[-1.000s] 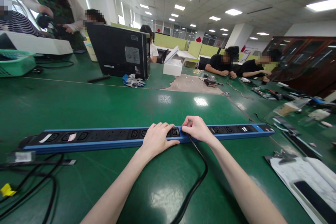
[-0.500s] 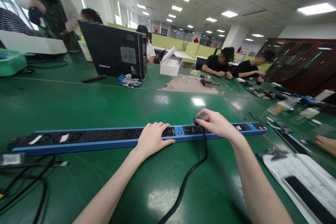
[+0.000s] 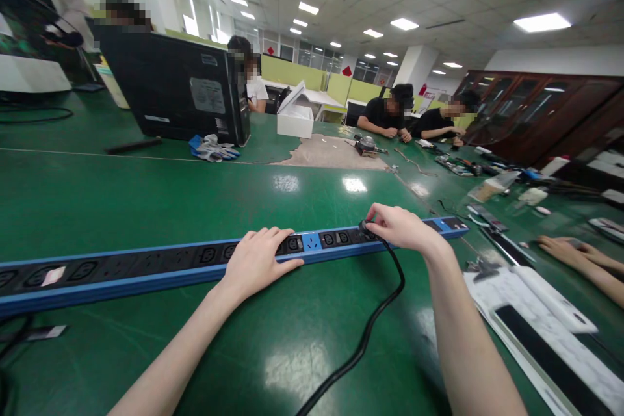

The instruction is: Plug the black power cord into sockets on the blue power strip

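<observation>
A long blue-and-black power strip point(image 3: 160, 262) lies across the table in front of me. My left hand point(image 3: 258, 257) rests over its middle, fingers over the far side and thumb along the near edge, gripping it. Between my hands a blue socket point(image 3: 311, 242) and several black sockets show. Farther right, my right hand point(image 3: 397, 224) pinches a black plug point(image 3: 363, 228) between thumb and fingers, right at the strip's top face. Whether the plug sits in a socket I cannot tell. Its black cable point(image 3: 368, 331) curves down toward me.
A black computer case point(image 3: 180, 88), gloves point(image 3: 213, 148) and an open white box point(image 3: 295, 120) stand beyond the strip. To the right lie a clipboard point(image 3: 531, 292) and a dark phone-like slab point(image 3: 546, 351). Another person's hands point(image 3: 575, 253) rest nearby; several people sit farther back.
The view has turned right, so the strip and background shift left. My right hand has carried the plug rightward along the strip, past the sockets it hovered near. My left hand still grips the strip.
</observation>
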Demonstrator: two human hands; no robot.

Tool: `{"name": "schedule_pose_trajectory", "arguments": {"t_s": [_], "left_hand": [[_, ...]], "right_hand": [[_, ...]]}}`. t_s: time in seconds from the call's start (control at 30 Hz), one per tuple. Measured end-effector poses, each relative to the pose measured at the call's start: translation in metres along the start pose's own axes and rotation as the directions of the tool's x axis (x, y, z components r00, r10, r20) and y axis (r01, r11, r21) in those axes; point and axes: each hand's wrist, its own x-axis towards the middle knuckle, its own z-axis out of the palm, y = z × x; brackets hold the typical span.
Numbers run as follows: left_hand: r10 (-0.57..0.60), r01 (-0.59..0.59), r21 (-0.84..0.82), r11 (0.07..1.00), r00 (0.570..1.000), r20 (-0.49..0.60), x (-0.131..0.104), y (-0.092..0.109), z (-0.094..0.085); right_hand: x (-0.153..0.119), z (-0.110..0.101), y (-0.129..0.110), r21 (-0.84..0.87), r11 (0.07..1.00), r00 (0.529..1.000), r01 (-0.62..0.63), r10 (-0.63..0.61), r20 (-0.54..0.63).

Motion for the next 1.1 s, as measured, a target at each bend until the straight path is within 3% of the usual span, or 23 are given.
{"name": "schedule_pose_trajectory", "arguments": {"t_s": [0.13, 0.6, 0.93, 1.1], "left_hand": [[-0.010, 0.010, -0.003, 1.000, 1.000, 0.008, 0.000, 0.000, 0.001], [-0.001, 0.001, -0.017, 1.000, 1.000, -0.008, 0.000, -0.001, 0.001], [-0.003, 0.003, -0.019, 1.000, 1.000, -0.001, 0.000, -0.001, 0.000], [0.002, -0.002, -0.010, 1.000, 1.000, 0.005, 0.000, -0.001, 0.000]], "right_hand": [[0.006, 0.010, -0.005, -0.130, 0.991, 1.000, -0.027, 0.028, 0.008], [0.010, 0.015, -0.028, -0.276, 0.952, 0.991, -0.130, 0.133, -0.010], [0.020, 0.021, -0.021, -0.239, 0.958, 0.978, -0.158, 0.185, 0.097], [0.019, 0.022, -0.022, -0.232, 0.970, 0.969, -0.076, 0.127, 0.211]]}}
